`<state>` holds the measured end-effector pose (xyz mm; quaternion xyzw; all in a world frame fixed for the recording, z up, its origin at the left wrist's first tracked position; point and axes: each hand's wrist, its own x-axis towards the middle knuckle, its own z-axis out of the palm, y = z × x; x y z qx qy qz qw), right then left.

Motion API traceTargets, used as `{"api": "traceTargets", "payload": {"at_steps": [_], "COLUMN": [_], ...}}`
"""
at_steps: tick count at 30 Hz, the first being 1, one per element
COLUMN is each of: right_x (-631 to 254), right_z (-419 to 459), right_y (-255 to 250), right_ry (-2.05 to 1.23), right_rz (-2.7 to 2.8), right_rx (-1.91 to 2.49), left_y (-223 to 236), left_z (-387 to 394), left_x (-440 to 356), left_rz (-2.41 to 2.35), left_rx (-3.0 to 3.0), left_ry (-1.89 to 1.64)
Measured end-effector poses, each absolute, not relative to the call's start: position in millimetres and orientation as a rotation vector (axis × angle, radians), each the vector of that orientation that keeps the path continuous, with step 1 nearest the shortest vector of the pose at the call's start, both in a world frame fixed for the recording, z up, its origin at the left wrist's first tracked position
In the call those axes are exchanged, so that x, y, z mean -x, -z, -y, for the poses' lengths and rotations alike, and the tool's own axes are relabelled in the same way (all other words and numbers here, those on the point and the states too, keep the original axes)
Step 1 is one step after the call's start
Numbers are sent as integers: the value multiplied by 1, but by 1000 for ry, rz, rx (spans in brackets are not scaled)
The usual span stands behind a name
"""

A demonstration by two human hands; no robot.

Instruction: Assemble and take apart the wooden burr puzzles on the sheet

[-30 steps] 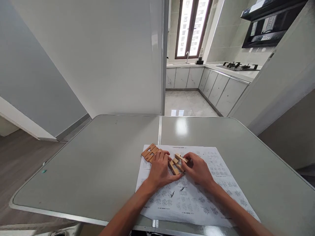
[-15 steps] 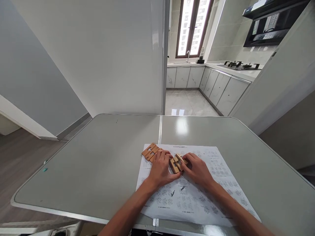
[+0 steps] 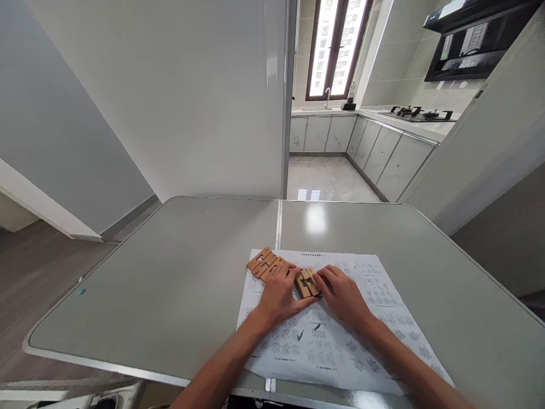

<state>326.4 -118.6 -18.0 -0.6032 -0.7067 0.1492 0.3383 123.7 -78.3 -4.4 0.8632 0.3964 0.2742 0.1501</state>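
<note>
Several small notched wooden blocks (image 3: 306,287) lie side by side in a compact group between my hands, with a gap showing in their middle. My left hand (image 3: 279,292) curves round the group's left side, its thumb along the near edge and fingers at the far edge. At the right side, my right hand (image 3: 342,291) has thumb and fingers bent against the blocks. More flat wooden pieces with cut-outs (image 3: 261,262) sit in a slanted row beyond my left hand, which partly hides them. Beneath everything is a printed paper sheet (image 3: 306,355) with rows of small drawings.
The grey table (image 3: 162,295) has a metal seam (image 3: 279,224) down its middle. A small green bit (image 3: 80,292) lies near the left edge. Past the table stand a white wall panel (image 3: 191,102) and a doorway to a kitchen with cabinets (image 3: 383,150).
The block my right hand held tilted at the group's right side now lies level against the others. My left hand stays around the group. The view has shifted slightly.
</note>
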Motion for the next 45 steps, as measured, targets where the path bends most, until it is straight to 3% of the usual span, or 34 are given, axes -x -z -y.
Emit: {"api": "traceTargets", "payload": {"at_steps": [45], "right_x": [-322], "right_z": [123], "right_y": [15], "right_ry": [-509], "right_rz": [1741], "right_rx": [1495], "left_y": [3], "left_z": [78], "left_x": [-122], "left_rz": [-1120], "left_rx": [-2470], "left_ry": [-757]}}
